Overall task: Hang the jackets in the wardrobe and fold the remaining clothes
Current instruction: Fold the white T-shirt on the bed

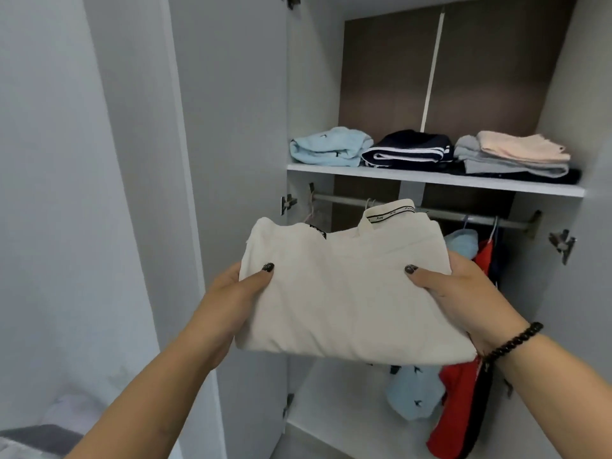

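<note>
Holding a folded cream shirt (347, 293) out in front of the open wardrobe (231, 127), the person had one hand on each side of it. The left hand (231, 293) kept a closed grip on the shirt's left edge, thumb lying on top of the cloth and the fingers hidden beneath. The right hand (460, 289) gripped the right edge the same way, thumb on top, with a black bead bracelet (513, 342) round its wrist. The shirt was level with the hanging rail (430, 212), below the shelf (430, 180), its collar pointing toward the wardrobe.

On the shelf lay three folded piles side by side: a light blue garment (328, 147) at the left, a navy and white striped one (410, 150) in the middle, and a peach piece (523, 147) stacked on grey and dark clothes at the right. From the rail hung a light blue jacket (414, 392) and, just beside it to the right, a red jacket (457, 409), both partly hidden behind the shirt. A grey and white bed edge (39, 435) showed at the lower left corner.
</note>
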